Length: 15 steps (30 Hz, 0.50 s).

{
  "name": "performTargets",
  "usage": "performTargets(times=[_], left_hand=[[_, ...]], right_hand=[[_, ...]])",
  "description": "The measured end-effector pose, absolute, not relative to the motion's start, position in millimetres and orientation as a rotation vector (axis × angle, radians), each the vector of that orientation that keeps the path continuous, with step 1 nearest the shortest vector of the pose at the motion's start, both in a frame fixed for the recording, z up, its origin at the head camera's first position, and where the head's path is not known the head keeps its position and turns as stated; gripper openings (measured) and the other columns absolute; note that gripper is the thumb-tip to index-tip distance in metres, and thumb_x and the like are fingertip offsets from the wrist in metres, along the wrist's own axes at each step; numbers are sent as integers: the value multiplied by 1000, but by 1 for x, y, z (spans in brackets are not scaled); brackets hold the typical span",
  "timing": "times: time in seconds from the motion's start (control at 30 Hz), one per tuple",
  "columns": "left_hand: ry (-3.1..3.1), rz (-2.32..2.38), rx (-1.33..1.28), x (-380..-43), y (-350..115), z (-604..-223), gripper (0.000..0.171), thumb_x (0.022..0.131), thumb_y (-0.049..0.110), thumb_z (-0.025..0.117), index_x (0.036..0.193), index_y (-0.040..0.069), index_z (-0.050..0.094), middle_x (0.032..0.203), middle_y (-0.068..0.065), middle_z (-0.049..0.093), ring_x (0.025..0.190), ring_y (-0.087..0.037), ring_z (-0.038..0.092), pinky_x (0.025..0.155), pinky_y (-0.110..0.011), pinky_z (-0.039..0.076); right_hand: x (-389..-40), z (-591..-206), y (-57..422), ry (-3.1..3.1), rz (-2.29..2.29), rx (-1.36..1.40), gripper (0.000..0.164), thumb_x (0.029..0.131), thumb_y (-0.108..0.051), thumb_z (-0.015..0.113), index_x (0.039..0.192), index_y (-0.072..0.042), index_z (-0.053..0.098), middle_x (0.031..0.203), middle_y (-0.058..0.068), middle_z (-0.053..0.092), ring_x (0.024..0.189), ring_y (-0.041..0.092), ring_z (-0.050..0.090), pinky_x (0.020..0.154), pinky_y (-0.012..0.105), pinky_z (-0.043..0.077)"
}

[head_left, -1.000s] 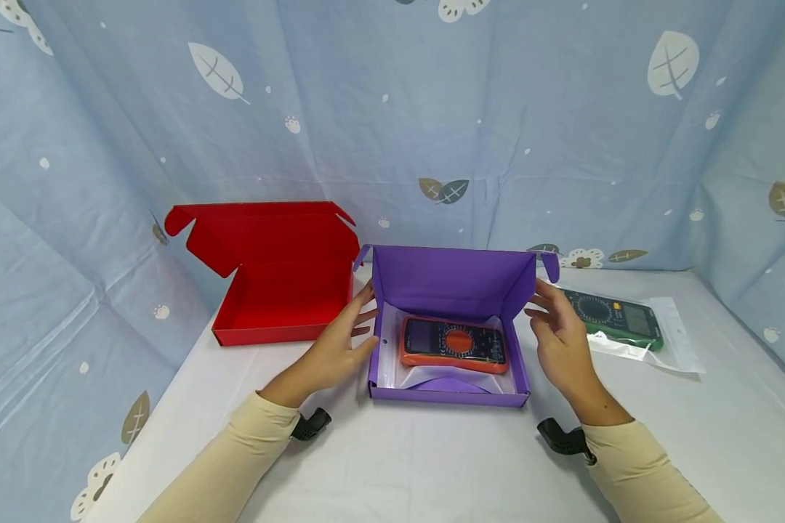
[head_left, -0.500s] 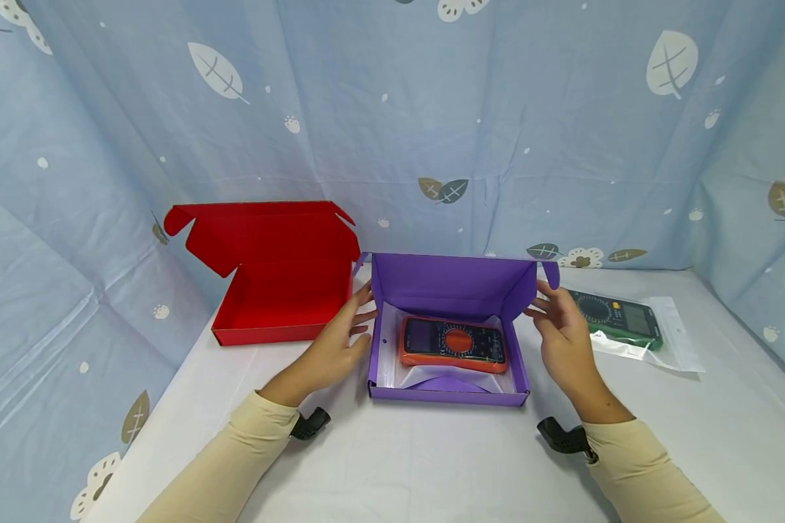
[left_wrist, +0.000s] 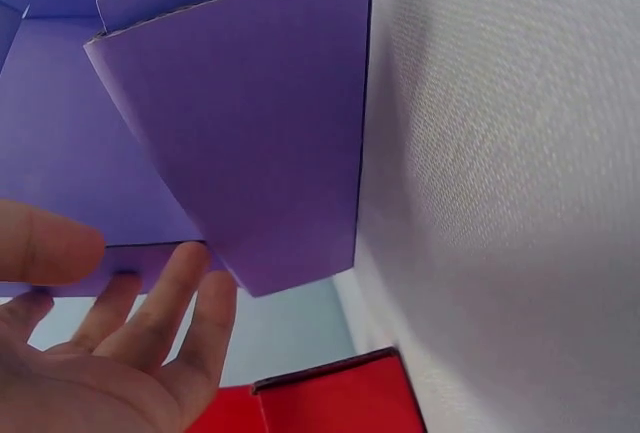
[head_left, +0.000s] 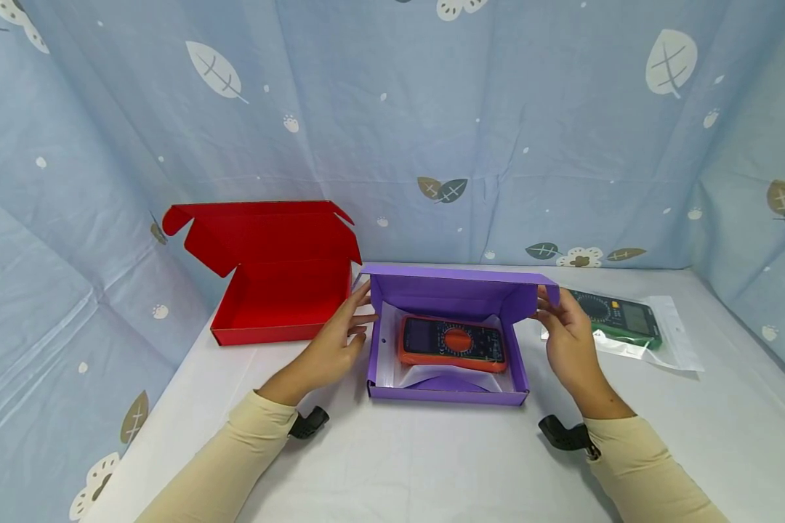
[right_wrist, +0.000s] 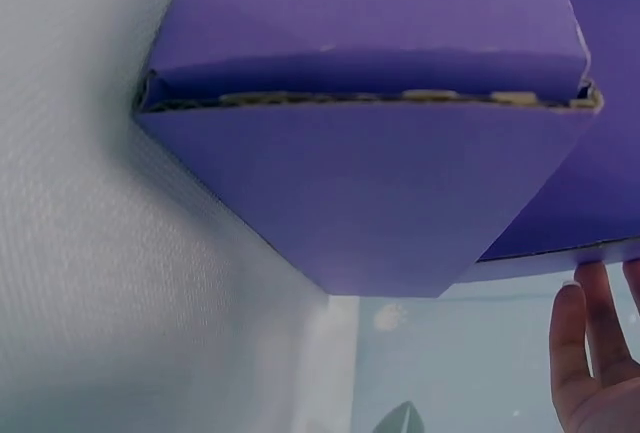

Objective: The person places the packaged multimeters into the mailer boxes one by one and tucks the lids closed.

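Note:
An open purple cardboard box (head_left: 448, 397) stands on the table in the head view, holding an orange multimeter (head_left: 458, 341) in a clear plastic bag. Its raised lid (head_left: 451, 292) leans forward over the back of the box. My left hand (head_left: 330, 352) is at the left side, its extended fingertips (left_wrist: 185, 268) against the lid's side flap in the left wrist view. On the other side, my right hand (head_left: 569, 345) touches the lid's right flap with its fingertips. In the right wrist view, its fingers (right_wrist: 570, 338) reach the lid's edge, partly out of frame.
An open red box (head_left: 264, 334) stands at the left, close beside the purple one. Behind my right hand lies a green multimeter (head_left: 618, 319) in a plastic bag. A blue patterned curtain (head_left: 392, 145) hangs behind the white table (head_left: 419, 465).
The purple lid has tilted forward and down, so its front edge now shows. My right hand has shifted slightly rightward with it; the left has barely moved.

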State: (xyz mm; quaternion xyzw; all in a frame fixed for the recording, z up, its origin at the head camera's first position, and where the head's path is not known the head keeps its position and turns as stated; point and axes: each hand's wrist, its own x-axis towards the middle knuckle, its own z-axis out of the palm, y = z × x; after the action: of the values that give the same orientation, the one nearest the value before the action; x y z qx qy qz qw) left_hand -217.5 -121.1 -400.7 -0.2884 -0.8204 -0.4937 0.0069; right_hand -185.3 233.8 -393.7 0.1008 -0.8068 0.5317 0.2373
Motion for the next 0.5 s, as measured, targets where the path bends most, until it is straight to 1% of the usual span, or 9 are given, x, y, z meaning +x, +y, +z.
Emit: performTargets(times=[0.13, 0.23, 0.3, 0.5], left_hand=[[-2580, -1562, -876, -217, -122, -400, 84, 94, -13, 42, 162, 27, 10, 155, -16, 34, 132, -36, 56, 104, -53, 48], [-2583, -1546, -873, -218, -122, -400, 84, 95, -12, 41, 162, 27, 10, 154, -17, 35, 131, -37, 57, 102, -54, 49], [-2586, -1522, -875, -218, -122, -400, 83, 95, -12, 42, 162, 26, 11, 154, -17, 36, 130, -36, 58, 101, -53, 51], [-2554, -1474, -910, -218, -123, -399, 81, 93, -13, 42, 162, 17, 14, 152, -19, 41, 133, -37, 54, 101, -52, 50]], right_hand=[[-185, -395, 235, -2206, 1471, 278, 32, 107, -3, 33, 133, 3, 51, 117, -11, 57, 109, -5, 57, 91, 7, 45], [-186, -395, 236, -2184, 1483, 285, 32, 106, -1, 33, 131, 4, 52, 113, -16, 58, 107, -4, 58, 91, 8, 46], [-186, -396, 237, -2174, 1482, 283, 32, 106, 0, 33, 130, 5, 53, 111, -19, 59, 107, -4, 58, 91, 8, 46], [-187, -397, 237, -2170, 1455, 252, 33, 105, 0, 35, 127, 4, 59, 111, -22, 59, 108, -5, 58, 92, 7, 45]])
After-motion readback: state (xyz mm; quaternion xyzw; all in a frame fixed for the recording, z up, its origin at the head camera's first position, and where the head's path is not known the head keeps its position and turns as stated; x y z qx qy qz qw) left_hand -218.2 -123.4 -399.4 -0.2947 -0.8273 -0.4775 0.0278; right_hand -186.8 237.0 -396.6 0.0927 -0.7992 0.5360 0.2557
